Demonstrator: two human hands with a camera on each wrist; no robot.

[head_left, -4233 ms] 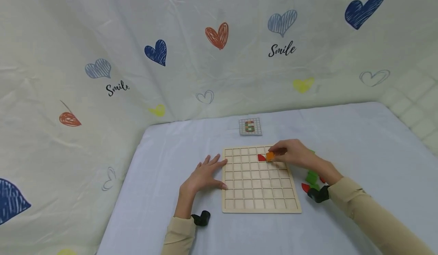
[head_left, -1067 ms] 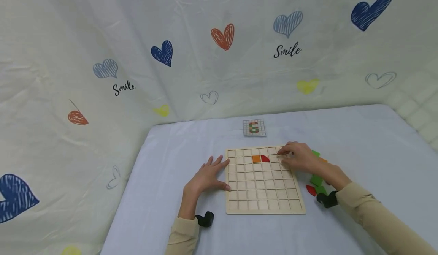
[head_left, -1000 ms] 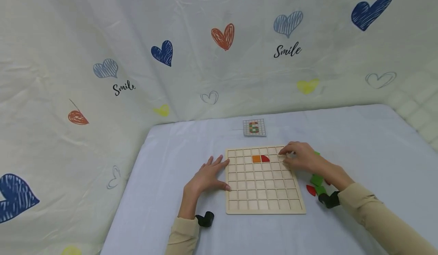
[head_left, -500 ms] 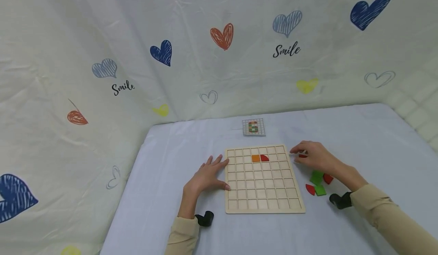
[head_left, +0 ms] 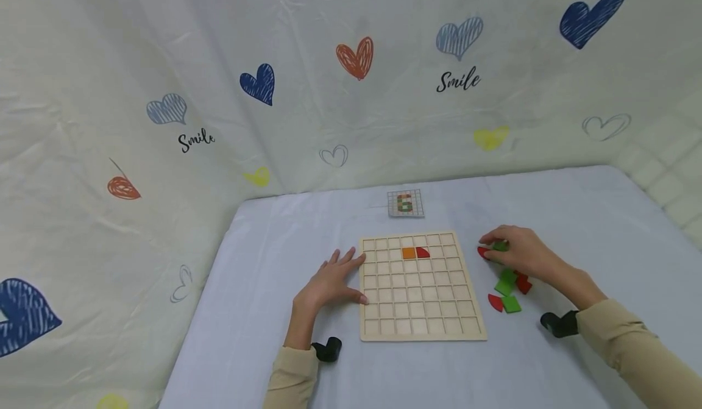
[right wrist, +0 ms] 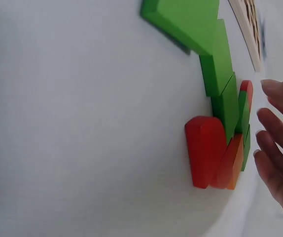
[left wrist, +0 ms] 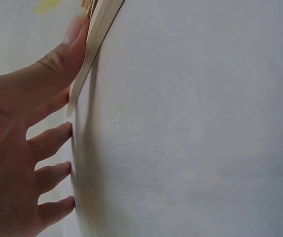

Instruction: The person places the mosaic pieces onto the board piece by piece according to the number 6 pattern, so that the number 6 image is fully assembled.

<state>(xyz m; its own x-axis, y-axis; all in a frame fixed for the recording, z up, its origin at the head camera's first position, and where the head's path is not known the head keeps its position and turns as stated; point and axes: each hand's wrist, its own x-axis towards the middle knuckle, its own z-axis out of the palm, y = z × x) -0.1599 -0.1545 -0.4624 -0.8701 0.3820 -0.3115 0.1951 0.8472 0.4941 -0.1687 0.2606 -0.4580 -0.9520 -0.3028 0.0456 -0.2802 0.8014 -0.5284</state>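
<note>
My left hand [head_left: 327, 284] has its fingers spread, thumb and index finger touching the left edge of a wooden grid board [head_left: 408, 293]. In one of the board's upper rows lie an orange square block [head_left: 408, 253] and, just right of it, a red quarter-round block [head_left: 423, 252]. Beyond the board's right edge my right hand [head_left: 521, 252] hovers with thumb and fingers apart around a red block [head_left: 482, 252] and a green block [head_left: 501, 245]. In the right wrist view, nothing sits between the fingers of this hand.
More loose blocks lie nearer the front right: green ones [head_left: 505, 282], a red block [head_left: 523, 283], a red quarter-round [head_left: 496, 302] and a green square [head_left: 512, 304]. Behind the board is a small pattern card [head_left: 406, 203]. A printed curtain hangs beyond the white table.
My right hand has put the orange block into the cell left of the red one. It has since moved right, off the board, to the loose blocks. The left hand stays at the edge.
</note>
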